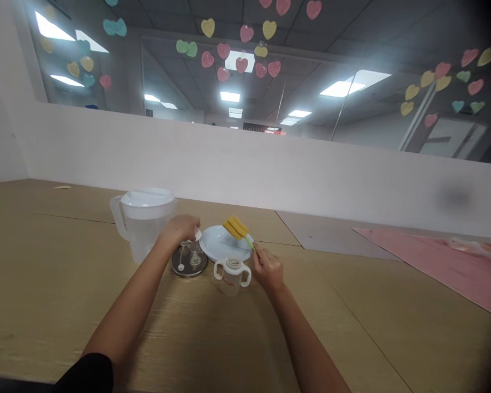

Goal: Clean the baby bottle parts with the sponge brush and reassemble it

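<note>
My right hand point(269, 268) grips the thin green-and-white handle of a bottle brush with a yellow sponge head point(236, 227). The sponge is over a white plate point(216, 251). My left hand point(183, 227) is closed at a small white piece point(198, 234), whose kind I cannot make out, above a round metal tray point(189, 272). On that tray lie a clear bottle nipple point(195, 258) and a thin straw tube with a white end point(181, 267). Just in front of the plate stands an uncapped baby bottle point(231, 281) with two white handles, upright and between my hands.
A large translucent pitcher point(141, 232) with a white lid stands left of the tray. Pink sheeting point(442, 262) and a grey board point(331, 234) lie at the right. A white wall point(245, 169) with a window above closes off the table's back.
</note>
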Available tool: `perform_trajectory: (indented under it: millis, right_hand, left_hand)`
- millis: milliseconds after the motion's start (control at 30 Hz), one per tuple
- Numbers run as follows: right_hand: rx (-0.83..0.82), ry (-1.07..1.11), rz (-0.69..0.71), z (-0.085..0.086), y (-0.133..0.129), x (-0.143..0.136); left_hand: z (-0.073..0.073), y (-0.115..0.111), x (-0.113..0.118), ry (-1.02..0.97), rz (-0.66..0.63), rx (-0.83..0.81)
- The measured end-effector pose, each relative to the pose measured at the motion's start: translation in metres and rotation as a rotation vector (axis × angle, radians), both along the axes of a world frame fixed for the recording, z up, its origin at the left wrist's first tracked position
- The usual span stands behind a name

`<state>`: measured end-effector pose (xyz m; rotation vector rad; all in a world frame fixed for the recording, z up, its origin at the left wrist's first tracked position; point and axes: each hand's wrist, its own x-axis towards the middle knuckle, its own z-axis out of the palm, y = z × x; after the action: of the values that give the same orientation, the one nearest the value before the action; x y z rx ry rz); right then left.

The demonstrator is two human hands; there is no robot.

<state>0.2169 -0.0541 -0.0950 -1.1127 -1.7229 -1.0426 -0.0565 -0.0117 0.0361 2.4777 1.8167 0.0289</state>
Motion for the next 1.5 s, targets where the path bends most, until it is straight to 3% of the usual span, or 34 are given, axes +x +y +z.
perform_trajectory:
  millis: [200, 333, 833, 1200, 1500]
  right_hand:
    - [-0.001, -0.009, 0.007, 0.001, -0.001, -0.001]
    - [0.021, -0.012, 0.031, 0.002, 0.001, -0.001]
    - [-0.016, -0.016, 0.026, -0.001, 0.002, 0.001]
    - [-0.029, -0.023, 0.021, 0.001, 0.0, -0.001]
    - [-0.011, -0.015, 0.031, 0.001, 0.001, -0.002]
  left_hand:
    - [-0.016, 0.013, 0.009, 0.038, 0.096, -0.262]
    - [-0.023, 0.016, 0.012, 0.024, 0.126, -0.344]
    - [-0.031, 0.017, 0.017, 0.007, 0.105, -0.375]
    - [-0.055, 0.026, 0.025, -0.017, 0.117, -0.44]
    - [-0.053, 0.019, 0.029, 0.005, 0.119, -0.438]
